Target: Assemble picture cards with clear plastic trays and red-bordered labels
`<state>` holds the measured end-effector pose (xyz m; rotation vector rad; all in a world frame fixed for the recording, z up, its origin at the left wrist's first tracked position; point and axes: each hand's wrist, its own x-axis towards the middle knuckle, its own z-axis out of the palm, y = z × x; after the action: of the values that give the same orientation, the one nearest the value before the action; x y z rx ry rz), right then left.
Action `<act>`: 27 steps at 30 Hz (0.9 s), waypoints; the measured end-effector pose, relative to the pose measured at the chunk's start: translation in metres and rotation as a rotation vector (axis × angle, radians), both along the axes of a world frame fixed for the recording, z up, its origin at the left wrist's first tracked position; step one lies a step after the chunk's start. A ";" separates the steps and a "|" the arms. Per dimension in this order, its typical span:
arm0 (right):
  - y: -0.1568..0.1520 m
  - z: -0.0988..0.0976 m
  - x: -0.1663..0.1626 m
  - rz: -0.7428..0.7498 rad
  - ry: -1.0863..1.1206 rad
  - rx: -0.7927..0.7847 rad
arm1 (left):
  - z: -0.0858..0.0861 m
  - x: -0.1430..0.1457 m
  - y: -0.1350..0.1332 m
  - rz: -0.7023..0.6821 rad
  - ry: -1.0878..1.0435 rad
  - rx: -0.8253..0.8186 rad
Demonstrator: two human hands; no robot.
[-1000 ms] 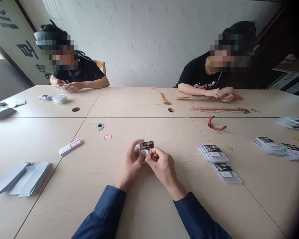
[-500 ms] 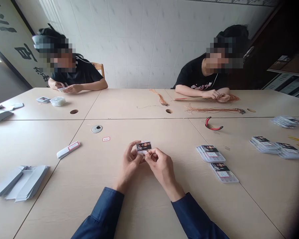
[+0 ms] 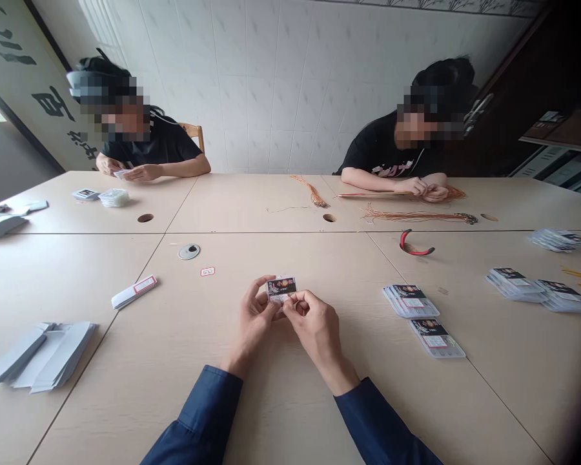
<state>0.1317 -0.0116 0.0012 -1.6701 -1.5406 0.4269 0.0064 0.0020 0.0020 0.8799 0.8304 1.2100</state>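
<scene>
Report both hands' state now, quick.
Left hand: closed, holding a flat, clear plastic case with black label.
Right hand: closed at the case's lower right; whether it grips cannot be told.

- Hand-held small flat rectangular plastic case point(image 3: 281, 286): black label with orange and white printing, whitish below it.
- Long cloth sleeves point(image 3: 201, 403): plain dark navy blue.
- Fanned stack of flat clear plastic cases point(image 3: 409, 301): black labels with orange and white print, white stickers edged in red.
- Small rectangular paper sticker point(image 3: 208, 272): white, red border, dark marks.
- Folded white paper strip point(image 3: 134, 292): plain except for a red-bordered white patch.
- Spread pile of long paper strips point(image 3: 62, 355): plain pale grey-white.
- Curved tool handles point(image 3: 416, 251): red and black.
- Long bundle of thin cords point(image 3: 411, 214): orange, dark at one end.
- Smooth flat tabletop point(image 3: 281, 413): pale beige, crossed by dark seam lines.
- Tiled wall point(image 3: 256, 97): pale grey with darker grey flecks.
</scene>
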 end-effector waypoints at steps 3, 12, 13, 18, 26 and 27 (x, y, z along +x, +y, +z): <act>0.000 -0.001 0.000 -0.010 -0.011 -0.005 | 0.000 0.000 0.000 0.000 0.001 0.012; 0.000 -0.001 0.000 -0.014 -0.027 -0.003 | -0.001 0.001 0.000 0.005 -0.019 0.000; 0.000 -0.001 0.000 -0.013 -0.025 0.001 | 0.000 0.001 0.000 0.004 -0.025 -0.002; -0.001 -0.002 0.001 -0.006 -0.012 0.006 | 0.002 0.000 0.000 -0.004 -0.026 -0.009; 0.000 -0.002 0.001 -0.009 -0.011 -0.003 | 0.002 0.001 -0.001 0.000 -0.009 -0.003; 0.000 -0.002 0.001 -0.009 -0.011 -0.005 | 0.001 0.001 -0.001 0.000 -0.001 0.002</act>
<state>0.1331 -0.0116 -0.0011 -1.6855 -1.5411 0.4179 0.0072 0.0010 0.0034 0.8806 0.8289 1.2117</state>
